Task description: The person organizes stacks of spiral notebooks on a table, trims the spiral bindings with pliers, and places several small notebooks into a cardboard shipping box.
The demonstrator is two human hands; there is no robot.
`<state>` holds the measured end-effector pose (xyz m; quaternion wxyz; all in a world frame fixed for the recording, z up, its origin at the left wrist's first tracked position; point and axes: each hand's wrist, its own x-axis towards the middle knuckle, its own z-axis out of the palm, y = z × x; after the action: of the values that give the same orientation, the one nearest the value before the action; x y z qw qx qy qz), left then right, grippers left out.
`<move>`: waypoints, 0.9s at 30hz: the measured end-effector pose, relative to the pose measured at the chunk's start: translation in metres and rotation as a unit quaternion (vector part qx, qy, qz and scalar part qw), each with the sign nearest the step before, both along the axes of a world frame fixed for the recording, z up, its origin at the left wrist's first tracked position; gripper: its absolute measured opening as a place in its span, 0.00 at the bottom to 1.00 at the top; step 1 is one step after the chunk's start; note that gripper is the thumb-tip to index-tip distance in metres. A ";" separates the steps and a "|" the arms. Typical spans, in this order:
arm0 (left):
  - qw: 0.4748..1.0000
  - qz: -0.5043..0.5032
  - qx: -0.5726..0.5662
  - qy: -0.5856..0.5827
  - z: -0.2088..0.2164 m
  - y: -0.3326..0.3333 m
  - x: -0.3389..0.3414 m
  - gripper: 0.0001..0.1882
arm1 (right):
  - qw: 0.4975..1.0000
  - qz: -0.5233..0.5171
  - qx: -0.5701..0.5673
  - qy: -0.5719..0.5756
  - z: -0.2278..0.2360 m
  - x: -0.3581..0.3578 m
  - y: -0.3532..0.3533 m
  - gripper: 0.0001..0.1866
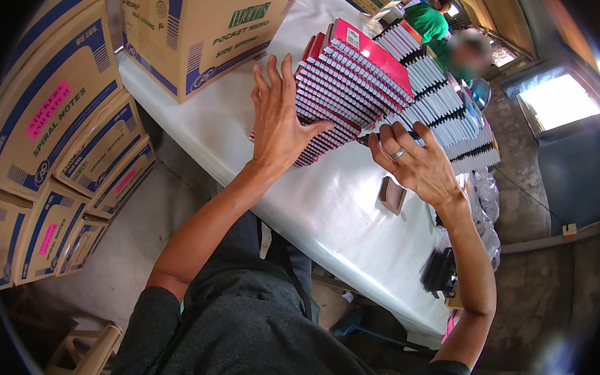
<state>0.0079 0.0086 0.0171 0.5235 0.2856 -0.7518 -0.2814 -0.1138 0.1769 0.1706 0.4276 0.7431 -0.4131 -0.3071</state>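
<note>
The white worktop (pixel 340 210) presented a curved near edge; off its left end, stacked cartons (pixel 69 142) carried blue bands and pink labels (pixel 48 109), and a green-printed brown carton (pixel 213 38) stood on the surface. The red spiral notebooks (pixel 340 87) were stacked right of that carton, with worktop surface extending to the near edge; the left hand (pixel 277 117) had its grip spread wide beside them, while the right hand (pixel 418 160) had its grip curled around a mostly hidden dark object (pixel 363 140). A small tan container (pixel 391 195) lay nearby, and a white label (pixel 353 38) marked the top cover.
</note>
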 end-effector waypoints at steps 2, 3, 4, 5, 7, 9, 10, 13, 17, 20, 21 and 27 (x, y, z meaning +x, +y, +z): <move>1.000 -0.002 -0.002 0.001 -0.001 0.000 -0.001 0.69 | 1.000 0.003 -0.003 -0.008 -0.001 -0.002 0.000 0.17; 1.000 -0.003 -0.003 0.001 -0.002 0.001 -0.001 0.69 | 0.999 -0.022 0.002 -0.032 -0.001 0.000 0.002 0.15; 1.000 -0.003 -0.005 0.002 -0.002 0.001 -0.001 0.69 | 0.997 -0.047 0.008 -0.056 -0.002 0.005 0.003 0.13; 1.000 -0.003 -0.006 0.002 -0.002 0.001 -0.001 0.69 | 0.994 -0.071 0.013 -0.079 -0.005 0.010 0.004 0.12; 1.000 -0.002 -0.002 -0.004 -0.002 0.000 -0.001 0.69 | 0.969 -0.236 -0.018 -0.076 -0.026 0.030 0.003 0.10; 1.000 -0.006 -0.004 -0.003 -0.001 0.000 -0.002 0.68 | 0.935 -0.343 -0.031 -0.082 -0.041 0.045 0.001 0.10; 1.000 -0.006 -0.009 0.002 0.001 0.000 -0.001 0.66 | 0.953 -0.278 -0.041 -0.111 -0.035 0.043 0.001 0.11; 0.999 -0.015 -0.007 0.028 0.007 0.002 0.002 0.66 | 0.979 -0.107 -0.047 -0.169 0.003 0.029 0.001 0.14; 0.998 -0.031 0.032 0.036 0.006 0.000 -0.002 0.70 | 0.995 -0.030 -0.021 -0.097 0.014 0.008 -0.003 0.19; 0.999 -0.024 0.028 0.023 0.007 0.000 -0.002 0.66 | 0.998 -0.021 -0.004 -0.054 0.012 0.000 -0.008 0.22; 0.999 -0.029 0.027 0.025 0.007 0.001 -0.003 0.66 | 0.998 -0.024 -0.004 -0.055 0.011 -0.002 -0.006 0.21; 0.999 -0.032 0.028 0.017 0.007 0.000 -0.002 0.65 | 0.997 -0.054 -0.006 -0.062 0.010 0.008 -0.005 0.12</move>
<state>0.0060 0.0090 0.0241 0.5189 0.2714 -0.7434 -0.3233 -0.1058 0.1716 0.1803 0.3885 0.7348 -0.4802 -0.2803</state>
